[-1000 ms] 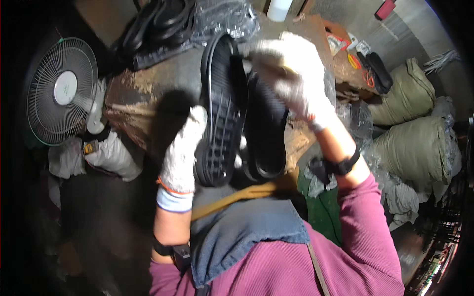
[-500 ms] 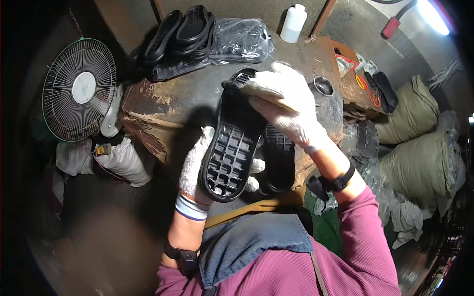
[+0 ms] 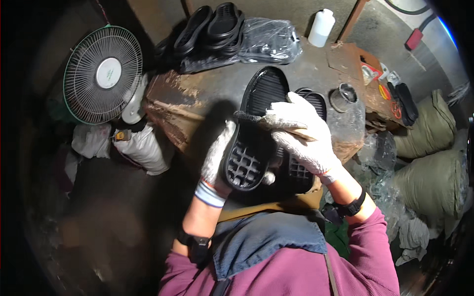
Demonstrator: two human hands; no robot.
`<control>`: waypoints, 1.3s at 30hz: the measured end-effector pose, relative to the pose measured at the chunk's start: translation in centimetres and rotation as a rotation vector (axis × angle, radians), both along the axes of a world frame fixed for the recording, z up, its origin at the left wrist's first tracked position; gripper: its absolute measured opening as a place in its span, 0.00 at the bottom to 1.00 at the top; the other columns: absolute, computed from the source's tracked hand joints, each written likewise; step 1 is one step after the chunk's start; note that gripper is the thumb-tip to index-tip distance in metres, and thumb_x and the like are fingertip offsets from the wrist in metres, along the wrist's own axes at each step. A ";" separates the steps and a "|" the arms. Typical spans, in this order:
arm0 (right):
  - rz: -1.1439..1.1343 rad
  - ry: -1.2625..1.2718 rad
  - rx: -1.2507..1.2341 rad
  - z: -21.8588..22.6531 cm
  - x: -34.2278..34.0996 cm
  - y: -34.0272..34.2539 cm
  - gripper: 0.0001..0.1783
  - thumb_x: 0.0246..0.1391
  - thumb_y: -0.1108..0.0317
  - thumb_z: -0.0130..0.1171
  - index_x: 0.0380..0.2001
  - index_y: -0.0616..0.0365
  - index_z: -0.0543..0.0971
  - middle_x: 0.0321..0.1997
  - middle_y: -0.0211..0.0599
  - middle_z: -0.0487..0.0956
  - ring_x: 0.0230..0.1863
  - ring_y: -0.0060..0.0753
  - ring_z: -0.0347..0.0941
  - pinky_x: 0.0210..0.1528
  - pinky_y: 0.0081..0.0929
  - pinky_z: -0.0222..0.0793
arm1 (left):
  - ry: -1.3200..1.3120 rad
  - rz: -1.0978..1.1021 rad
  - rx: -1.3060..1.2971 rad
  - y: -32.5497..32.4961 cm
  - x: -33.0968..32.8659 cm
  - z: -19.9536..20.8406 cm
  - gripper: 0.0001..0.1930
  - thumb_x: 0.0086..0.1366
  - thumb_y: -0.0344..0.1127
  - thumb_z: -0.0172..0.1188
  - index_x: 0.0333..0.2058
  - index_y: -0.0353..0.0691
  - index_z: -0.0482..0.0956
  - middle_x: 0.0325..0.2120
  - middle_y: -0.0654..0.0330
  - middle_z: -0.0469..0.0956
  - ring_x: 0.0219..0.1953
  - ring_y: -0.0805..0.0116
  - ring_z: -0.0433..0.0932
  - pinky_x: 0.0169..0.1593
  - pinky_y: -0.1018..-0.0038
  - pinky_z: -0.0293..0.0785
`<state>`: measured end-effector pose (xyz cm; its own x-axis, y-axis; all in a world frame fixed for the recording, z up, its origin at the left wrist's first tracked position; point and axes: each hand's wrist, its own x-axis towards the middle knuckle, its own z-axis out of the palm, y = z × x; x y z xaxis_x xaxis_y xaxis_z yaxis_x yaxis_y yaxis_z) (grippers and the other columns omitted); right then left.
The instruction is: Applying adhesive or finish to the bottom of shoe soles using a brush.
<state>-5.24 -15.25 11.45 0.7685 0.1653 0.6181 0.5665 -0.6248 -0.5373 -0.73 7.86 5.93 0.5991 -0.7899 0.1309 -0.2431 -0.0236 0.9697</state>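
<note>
A black shoe sole (image 3: 265, 89), its ribbed and gridded inner side facing up, is tilted in front of me over the table edge. My left hand (image 3: 218, 155), in a white knit glove, is closed around its near half, with a fingertip showing at the right edge. Over the middle of the sole is my gloved right hand (image 3: 302, 130), fingers bent around a small dark brush-like tool (image 3: 247, 116) whose end sticks out to the left. A second black sole (image 3: 300, 170) lies just right of the held one, partly covered by my right hand.
Stacked black soles (image 3: 224, 22) and a plastic-wrapped bundle (image 3: 271, 42) sit at the table's back, near a white bottle (image 3: 321, 28). A metal cup (image 3: 343, 97) stands at right. Scissors (image 3: 395, 109) lie beyond. A fan (image 3: 103, 74) is at left, green sacks (image 3: 429, 182) at right.
My right hand has moved from the sole's far end down to its middle with the dark tool, uncovering the far end. The whole view has shifted, so surroundings appear farther right.
</note>
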 end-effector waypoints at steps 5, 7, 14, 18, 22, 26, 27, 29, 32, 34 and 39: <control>0.091 -0.044 -0.004 0.3 -0.5 2.0 0.17 0.54 0.62 0.73 0.49 0.45 0.89 0.52 0.28 0.87 0.62 0.35 0.79 0.77 0.50 0.59 | 0.815 -0.168 -0.701 0.0 1.0 -2.1 0.34 0.80 0.60 0.38 0.71 0.42 0.67 0.70 0.52 0.70 0.70 0.54 0.69 0.75 0.51 0.60; 0.160 -0.054 -0.134 0.8 -1.0 2.9 0.18 0.52 0.62 0.75 0.48 0.45 0.89 0.51 0.28 0.87 0.61 0.36 0.79 0.76 0.52 0.60 | 1.129 -0.226 -1.001 0.0 1.6 -2.9 0.32 0.82 0.58 0.37 0.71 0.41 0.67 0.69 0.52 0.71 0.70 0.56 0.70 0.75 0.54 0.60; 0.312 -0.096 -0.176 0.8 -2.1 4.1 0.18 0.49 0.61 0.76 0.46 0.42 0.90 0.51 0.29 0.87 0.59 0.39 0.80 0.72 0.53 0.65 | 1.060 0.154 -0.975 -0.2 2.9 0.4 0.36 0.82 0.59 0.39 0.67 0.29 0.69 0.61 0.43 0.78 0.55 0.51 0.83 0.62 0.54 0.80; 0.281 -0.032 -0.236 0.4 -3.2 2.2 0.15 0.50 0.63 0.74 0.43 0.45 0.90 0.51 0.31 0.87 0.60 0.39 0.80 0.73 0.52 0.65 | 0.939 -0.261 -0.995 1.8 4.8 1.9 0.51 0.70 0.67 0.59 0.71 0.24 0.60 0.58 0.30 0.75 0.53 0.42 0.83 0.60 0.51 0.81; 0.241 0.190 -0.065 1.0 -3.3 1.5 0.15 0.52 0.64 0.72 0.44 0.47 0.89 0.50 0.31 0.87 0.60 0.40 0.81 0.74 0.51 0.63 | 0.736 -0.134 -0.883 5.1 6.1 2.7 0.52 0.67 0.61 0.68 0.72 0.24 0.56 0.63 0.26 0.68 0.61 0.38 0.77 0.62 0.48 0.79; 0.190 0.708 0.735 0.9 -2.8 6.1 0.15 0.57 0.65 0.75 0.47 0.55 0.88 0.49 0.38 0.87 0.51 0.35 0.84 0.58 0.35 0.77 | 0.695 0.203 -0.762 6.5 5.9 2.1 0.41 0.70 0.52 0.67 0.68 0.24 0.63 0.59 0.29 0.73 0.58 0.43 0.80 0.59 0.54 0.82; 0.211 0.719 0.734 0.2 -2.8 6.4 0.15 0.57 0.65 0.75 0.47 0.55 0.88 0.49 0.38 0.87 0.51 0.35 0.84 0.58 0.35 0.77 | 0.687 0.336 -0.706 7.2 5.6 2.1 0.35 0.72 0.47 0.66 0.65 0.24 0.67 0.56 0.31 0.77 0.56 0.46 0.82 0.58 0.58 0.83; -0.011 0.408 0.338 -0.8 -2.1 6.6 0.15 0.57 0.68 0.74 0.48 0.55 0.88 0.49 0.37 0.87 0.48 0.37 0.84 0.57 0.35 0.77 | 0.281 0.417 -0.569 5.8 3.4 2.4 0.23 0.72 0.40 0.63 0.57 0.28 0.73 0.49 0.42 0.79 0.52 0.55 0.81 0.55 0.63 0.81; -0.071 0.443 0.523 0.5 -1.2 5.4 0.13 0.62 0.74 0.68 0.49 0.61 0.86 0.50 0.40 0.87 0.52 0.35 0.83 0.60 0.31 0.77 | -0.946 0.565 0.030 4.8 1.7 2.1 0.08 0.69 0.28 0.62 0.45 0.40 0.84 0.39 0.59 0.85 0.40 0.59 0.82 0.48 0.66 0.80; -0.100 0.335 0.445 0.2 0.2 2.1 0.14 0.65 0.76 0.64 0.52 0.65 0.84 0.51 0.42 0.87 0.53 0.34 0.83 0.61 0.30 0.76 | -0.803 0.527 0.013 4.4 0.1 -0.5 0.12 0.67 0.29 0.61 0.48 0.40 0.83 0.39 0.57 0.84 0.40 0.59 0.82 0.47 0.65 0.80; -0.165 0.254 0.406 -2.4 3.0 0.9 0.15 0.67 0.70 0.63 0.52 0.68 0.83 0.53 0.43 0.85 0.53 0.34 0.82 0.63 0.31 0.74 | 1.200 0.105 -0.673 6.8 -7.1 -3.3 0.28 0.80 0.59 0.49 0.59 0.39 0.76 0.45 0.52 0.85 0.45 0.57 0.87 0.43 0.56 0.87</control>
<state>-2.24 -14.30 9.08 0.8984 -0.1859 0.3979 0.2982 -0.4069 -0.8634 -7.85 14.64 2.61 0.6673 -0.7255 -0.1682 0.7159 0.5626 0.4136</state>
